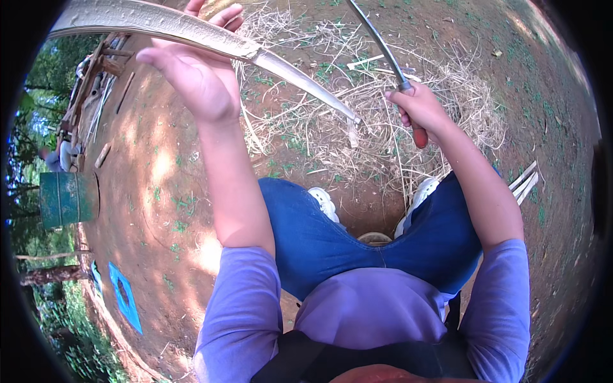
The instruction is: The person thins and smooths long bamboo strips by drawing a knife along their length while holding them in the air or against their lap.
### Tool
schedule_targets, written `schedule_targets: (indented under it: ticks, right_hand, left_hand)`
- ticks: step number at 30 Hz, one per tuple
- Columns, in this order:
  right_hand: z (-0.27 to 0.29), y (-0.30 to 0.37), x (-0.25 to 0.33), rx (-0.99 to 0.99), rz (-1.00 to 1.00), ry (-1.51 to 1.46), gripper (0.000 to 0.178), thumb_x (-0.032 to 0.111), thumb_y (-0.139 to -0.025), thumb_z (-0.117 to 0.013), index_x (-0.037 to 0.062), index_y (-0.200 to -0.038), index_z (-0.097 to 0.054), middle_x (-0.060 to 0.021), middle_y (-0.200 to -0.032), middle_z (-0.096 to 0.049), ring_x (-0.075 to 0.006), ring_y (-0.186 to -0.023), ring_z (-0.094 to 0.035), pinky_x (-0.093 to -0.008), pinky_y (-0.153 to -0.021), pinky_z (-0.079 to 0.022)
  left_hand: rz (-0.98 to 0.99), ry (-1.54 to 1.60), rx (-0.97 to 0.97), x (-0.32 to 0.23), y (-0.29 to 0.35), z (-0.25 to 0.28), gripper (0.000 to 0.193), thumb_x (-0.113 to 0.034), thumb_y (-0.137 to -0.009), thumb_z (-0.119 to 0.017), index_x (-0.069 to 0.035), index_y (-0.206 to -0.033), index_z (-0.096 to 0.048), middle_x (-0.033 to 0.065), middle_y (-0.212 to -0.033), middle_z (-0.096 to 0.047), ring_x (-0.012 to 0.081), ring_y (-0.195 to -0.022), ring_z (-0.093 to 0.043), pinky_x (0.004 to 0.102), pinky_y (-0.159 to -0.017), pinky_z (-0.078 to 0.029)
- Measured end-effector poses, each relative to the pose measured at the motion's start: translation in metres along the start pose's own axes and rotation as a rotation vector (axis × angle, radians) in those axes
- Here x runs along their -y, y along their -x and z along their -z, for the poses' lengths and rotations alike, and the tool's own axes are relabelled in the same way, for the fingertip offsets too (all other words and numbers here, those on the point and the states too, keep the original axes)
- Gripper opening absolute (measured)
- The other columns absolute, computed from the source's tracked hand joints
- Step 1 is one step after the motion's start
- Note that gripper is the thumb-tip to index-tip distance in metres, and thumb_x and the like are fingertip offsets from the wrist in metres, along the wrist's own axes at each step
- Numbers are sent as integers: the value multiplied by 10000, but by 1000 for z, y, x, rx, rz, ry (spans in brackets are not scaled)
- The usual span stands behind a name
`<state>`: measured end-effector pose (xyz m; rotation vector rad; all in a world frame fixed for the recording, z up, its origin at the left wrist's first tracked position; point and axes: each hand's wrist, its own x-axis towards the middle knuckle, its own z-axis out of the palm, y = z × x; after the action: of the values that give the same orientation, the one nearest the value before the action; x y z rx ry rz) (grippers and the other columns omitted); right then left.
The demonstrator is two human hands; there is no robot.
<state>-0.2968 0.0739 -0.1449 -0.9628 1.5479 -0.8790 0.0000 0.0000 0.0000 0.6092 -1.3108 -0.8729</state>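
Observation:
A long split bamboo strip (185,29) runs from the upper left down toward the middle, its pale inner side showing. It lies across the palm of my left hand (201,80), which supports it with the thumb out and the fingertips showing beyond its far edge. The strip's thinner end hangs over the shavings, with a small peeled bit dangling there. My right hand (418,108) is wrapped round the red handle of a machete (382,46). Its long, narrow blade points up and away, apart from the strip.
Pale shavings (460,96) are heaped on the dirt ground ahead of my knees. A few split pieces (525,183) lie beyond my right leg. At the left are a green drum (67,199), a blue sheet-like object (124,297), stacked poles (89,96) and a distant person (64,155).

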Motion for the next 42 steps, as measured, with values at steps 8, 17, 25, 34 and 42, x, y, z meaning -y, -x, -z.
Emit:
schedule_targets:
  ticks: [8,17,25,34,42]
  right_hand:
    - [6,-2,2,-119,25,-111,262,248,-943,-742,110,-871,-532,20,-692,-551,-89,-560,-537,-265,-520,-471]
    - [17,-18,-9,-171,55,-22,301,290,-925,-757,82,-834,-559,1,-695,-584,-100,-565,-581,-276,-513,-497]
    - [33,-7,-3,-189,210,-215,303,284,-931,-779,55,-883,-587,-19,-692,-621,-106,-554,-606,-267,-493,-493]
    - [35,55,89,-145,673,-712,342,171,-939,-785,-7,-1185,-627,-115,-1113,-732,-71,-640,-580,-228,-575,-492]
    - [52,64,108,-232,747,-743,414,138,-941,-774,-50,-1268,-603,-69,-984,-673,-68,-629,-586,-231,-562,-498]
  left_hand:
    - [200,95,-399,147,64,-7,1153,-941,-806,23,-150,-1638,-90,189,-1604,-323,370,-1369,-471,561,-1169,-313]
    - [209,63,-142,121,40,-28,830,-855,-939,-241,-72,-870,-507,2,-666,-443,134,-586,-452,322,-658,-472]
    - [143,-95,-86,94,24,-41,586,-610,-1019,-538,-77,-775,-538,11,-669,-538,101,-558,-587,249,-520,-489]
    - [234,-280,339,115,67,-113,461,-479,-957,-729,-38,-822,-714,-18,-593,-586,54,-577,-586,257,-539,-433]
    - [227,-294,509,112,79,-142,431,-448,-965,-729,-30,-863,-735,-20,-563,-541,46,-560,-478,277,-515,-376]
